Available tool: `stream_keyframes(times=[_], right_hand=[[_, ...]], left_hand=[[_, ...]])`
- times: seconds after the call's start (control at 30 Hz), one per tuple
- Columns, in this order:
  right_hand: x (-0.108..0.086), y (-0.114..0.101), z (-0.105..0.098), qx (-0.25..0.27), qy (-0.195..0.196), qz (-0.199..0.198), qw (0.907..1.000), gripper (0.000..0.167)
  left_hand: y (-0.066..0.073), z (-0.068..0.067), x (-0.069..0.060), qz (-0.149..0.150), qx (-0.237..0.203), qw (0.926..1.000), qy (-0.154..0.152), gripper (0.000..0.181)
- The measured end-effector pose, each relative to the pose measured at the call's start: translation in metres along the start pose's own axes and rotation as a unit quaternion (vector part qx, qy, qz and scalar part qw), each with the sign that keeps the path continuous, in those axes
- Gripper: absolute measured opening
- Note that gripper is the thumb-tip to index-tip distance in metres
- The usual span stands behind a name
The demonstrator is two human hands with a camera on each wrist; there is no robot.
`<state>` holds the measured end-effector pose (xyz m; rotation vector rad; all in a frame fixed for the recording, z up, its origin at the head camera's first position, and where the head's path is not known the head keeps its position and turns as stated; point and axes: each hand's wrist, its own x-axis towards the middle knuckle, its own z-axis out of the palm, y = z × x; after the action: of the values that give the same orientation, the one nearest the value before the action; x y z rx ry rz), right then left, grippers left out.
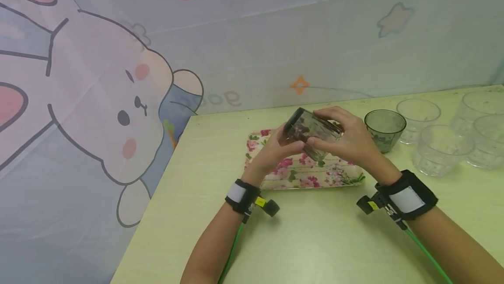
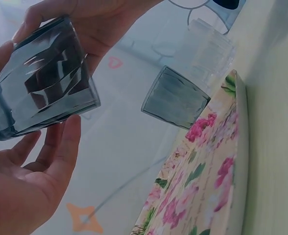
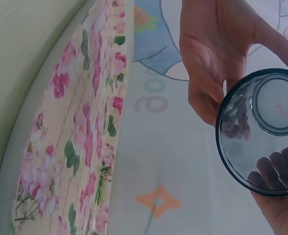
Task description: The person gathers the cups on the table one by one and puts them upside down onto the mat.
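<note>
A dark grey-green see-through glass (image 1: 315, 133) is tilted in the air above a floral tray (image 1: 307, 172). My left hand (image 1: 271, 150) holds one side of it, the thumb lying along the near side. From the other side my right hand (image 1: 350, 137) grips the same glass with thumb and fingers. In the left wrist view the glass (image 2: 46, 83) is between both hands, the left hand (image 2: 31, 181) below it. Its round rim faces the right wrist camera, where the right hand's fingers (image 3: 276, 169) show through the wall of the glass (image 3: 236, 161).
A second grey-green glass (image 1: 385, 128) stands just right of the tray. Several clear glasses (image 1: 442, 152) are grouped farther right on the pale yellow table (image 1: 204, 166). Behind the table hangs a cloth backdrop (image 1: 252, 47) with a cartoon rabbit. Green cables run along both forearms.
</note>
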<state>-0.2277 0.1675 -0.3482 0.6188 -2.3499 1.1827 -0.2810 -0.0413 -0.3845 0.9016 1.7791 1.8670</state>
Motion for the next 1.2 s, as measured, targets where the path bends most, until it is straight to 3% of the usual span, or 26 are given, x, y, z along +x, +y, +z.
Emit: stream_keyframes(times=[0.17,0.37,0.77,1.2], right_hand=[[0.0,0.001,0.002,0.013,0.029,-0.006,0.9995,0.059],[-0.001,0.001,0.005,0.012,0.035,-0.003,0.9993,0.057],[-0.002,0.001,0.005,0.029,0.016,0.006,0.9994,0.056],[0.0,-0.003,0.003,0.04,-0.013,0.022,0.9989,0.058]], left_hand=[[-0.003,0.005,0.002,0.01,-0.026,0.9987,0.042,0.112],[-0.005,0.012,0.001,0.024,-0.047,0.9935,0.101,0.112],[-0.004,0.014,0.0,0.038,-0.054,0.9922,0.106,0.109],[0.001,0.007,-0.001,0.032,-0.023,0.9926,0.115,0.109]])
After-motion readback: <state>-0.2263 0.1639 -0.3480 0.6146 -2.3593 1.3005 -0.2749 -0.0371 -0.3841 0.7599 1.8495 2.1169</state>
